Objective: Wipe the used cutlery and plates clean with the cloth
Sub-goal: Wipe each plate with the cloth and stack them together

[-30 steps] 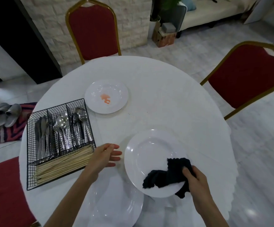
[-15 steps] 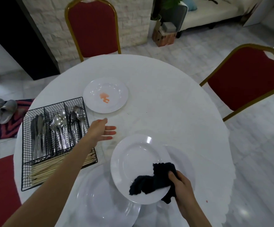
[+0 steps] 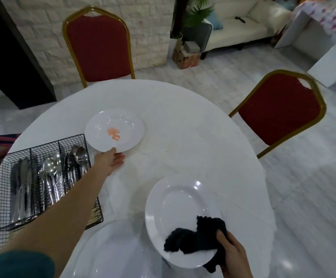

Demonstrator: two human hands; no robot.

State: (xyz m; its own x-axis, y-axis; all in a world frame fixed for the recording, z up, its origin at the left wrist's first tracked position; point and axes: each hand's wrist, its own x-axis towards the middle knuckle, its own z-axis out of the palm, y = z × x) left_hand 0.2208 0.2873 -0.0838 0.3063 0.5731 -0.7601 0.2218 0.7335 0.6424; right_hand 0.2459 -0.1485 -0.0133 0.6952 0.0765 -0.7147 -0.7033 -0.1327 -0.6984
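Observation:
A white plate with an orange smear lies on the round white table at the far left. My left hand reaches out to its near rim; the thumb touches the rim and the fingers lie stretched out beside it. My right hand grips a black cloth against the near edge of a clean white plate, which it holds just above the table. The used spoons and knives lie in a black wire basket at the left.
Another glossy white plate lies on the table at the near edge, partly under the held plate. Chopsticks fill the basket's front section. Two red chairs stand at the far and right sides.
My left hand has reached forward from beside the basket to the smeared plate's rim. My right hand has stayed on the cloth and the clean plate.

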